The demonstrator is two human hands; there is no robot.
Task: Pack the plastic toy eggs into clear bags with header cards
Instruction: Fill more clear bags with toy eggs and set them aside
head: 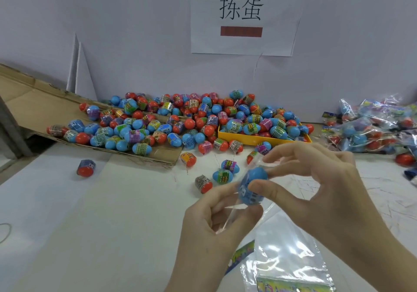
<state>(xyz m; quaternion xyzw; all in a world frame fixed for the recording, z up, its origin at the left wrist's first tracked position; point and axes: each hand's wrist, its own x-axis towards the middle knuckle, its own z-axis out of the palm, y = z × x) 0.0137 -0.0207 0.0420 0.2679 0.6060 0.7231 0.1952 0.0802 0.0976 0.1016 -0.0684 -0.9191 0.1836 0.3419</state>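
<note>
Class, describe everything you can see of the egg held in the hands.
The egg is blue plastic, glossy, with a printed blue band round its middle. It is tilted, its rounded end up and to the right, held above the white table. The right hand pinches it between thumb and fingers; the left hand holds it from below through a clear bag, whose film wraps part of it. Its lower end is hidden.
</note>
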